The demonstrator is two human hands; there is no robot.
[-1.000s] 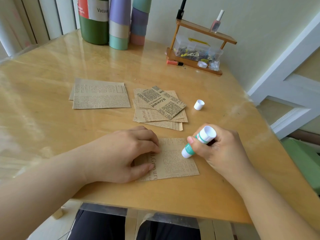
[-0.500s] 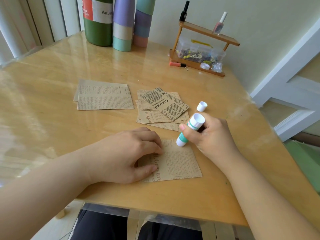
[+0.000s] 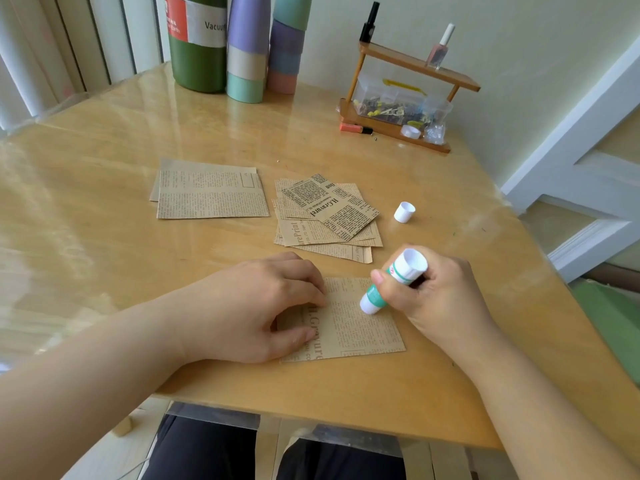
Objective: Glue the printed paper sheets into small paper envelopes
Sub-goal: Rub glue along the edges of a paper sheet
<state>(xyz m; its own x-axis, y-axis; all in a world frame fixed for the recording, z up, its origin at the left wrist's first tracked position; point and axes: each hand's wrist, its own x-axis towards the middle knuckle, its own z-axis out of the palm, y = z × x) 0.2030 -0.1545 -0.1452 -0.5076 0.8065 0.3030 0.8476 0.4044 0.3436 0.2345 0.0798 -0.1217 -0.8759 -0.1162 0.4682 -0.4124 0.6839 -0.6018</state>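
Observation:
A brown newspaper-print sheet (image 3: 360, 327) lies near the table's front edge. My left hand (image 3: 256, 306) rests on its left part, fingers bent, holding it flat. My right hand (image 3: 436, 299) grips a white and green glue stick (image 3: 391, 282), tilted, with its tip touching the sheet's upper middle. The stick's white cap (image 3: 404, 212) stands apart on the table. A loose pile of folded printed pieces (image 3: 325, 216) lies beyond the sheet. Two flat printed sheets (image 3: 211, 195) lie stacked to the left of the pile.
Tall green, lilac and pastel bottles (image 3: 239, 46) stand at the table's far edge. A small wooden rack (image 3: 401, 98) with clear boxes, nail polish bottles and a tape roll sits at the far right. An orange marker (image 3: 353, 128) lies by it. The wooden table (image 3: 104, 254) ends close on the right.
My right hand has moved the glue stick from the sheet's top edge back down onto its upper middle. My left hand has stayed on the sheet.

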